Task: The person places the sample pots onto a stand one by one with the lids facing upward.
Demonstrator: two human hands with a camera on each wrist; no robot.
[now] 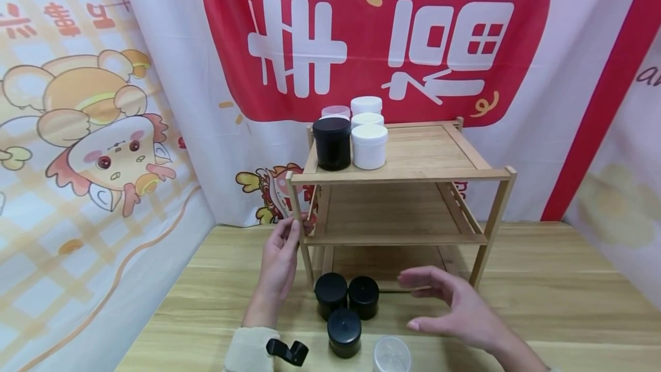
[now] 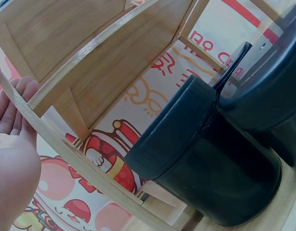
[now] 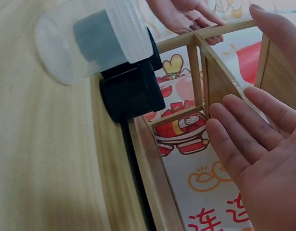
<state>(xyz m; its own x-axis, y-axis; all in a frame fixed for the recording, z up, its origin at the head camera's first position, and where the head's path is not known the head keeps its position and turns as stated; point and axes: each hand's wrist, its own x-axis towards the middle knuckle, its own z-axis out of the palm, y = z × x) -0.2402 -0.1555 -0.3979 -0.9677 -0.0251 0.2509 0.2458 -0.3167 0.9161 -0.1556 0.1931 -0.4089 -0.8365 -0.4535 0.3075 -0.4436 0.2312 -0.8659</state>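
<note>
A three-level wooden shelf (image 1: pixel 403 240) stands on the table. At its left front post, my left hand (image 1: pixel 280 260) holds the wood between thumb and fingers. The left wrist view shows that hand (image 2: pixel 15 144) against the same post. My right hand (image 1: pixel 454 309) is in the air before the shelf's lower right part, thumb apart from the fingers and nothing in it. Between the hands are three lidded black jars (image 1: pixel 344 332) on the table. A clear plastic jar (image 1: pixel 392 355) stands nearest to me, left of the right hand.
On the shelf's top board, towards the left, are a larger black jar (image 1: pixel 333 145), white lidded jars (image 1: pixel 369 151) and a clear-topped one (image 1: pixel 335 112) behind. A black strap piece (image 1: pixel 287 352) is at my left sleeve. Printed cloth (image 1: pixel 170 73) hangs behind and at both sides.
</note>
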